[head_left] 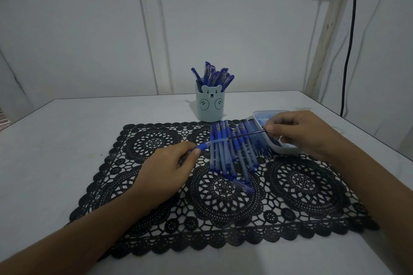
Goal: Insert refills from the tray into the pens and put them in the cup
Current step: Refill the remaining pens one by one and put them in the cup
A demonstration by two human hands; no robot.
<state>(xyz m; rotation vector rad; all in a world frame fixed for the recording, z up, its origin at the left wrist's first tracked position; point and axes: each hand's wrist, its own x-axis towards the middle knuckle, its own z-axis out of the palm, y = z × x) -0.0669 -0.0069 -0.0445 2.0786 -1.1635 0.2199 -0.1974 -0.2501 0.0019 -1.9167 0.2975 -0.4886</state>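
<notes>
While the left hand (169,167) pinches the pen (203,145), the right hand (299,131), to its right, pinches the refill (250,134) (lengthwise in line with it)

White table (55,140), black lace mat (301,185), bear cup (210,107) behind it, tray (288,152) at right

A pale blue cup (209,105), marked with a black-outlined bear face and paws, was pictured with dark blue capped pens (214,75). A black lace mat (301,185) was patterned in round medallions on a white table (55,140). One pen (204,145) was blue-gripped and clear-barrelled, the refill (250,134) dark blue, the tray (288,150) white.
</notes>
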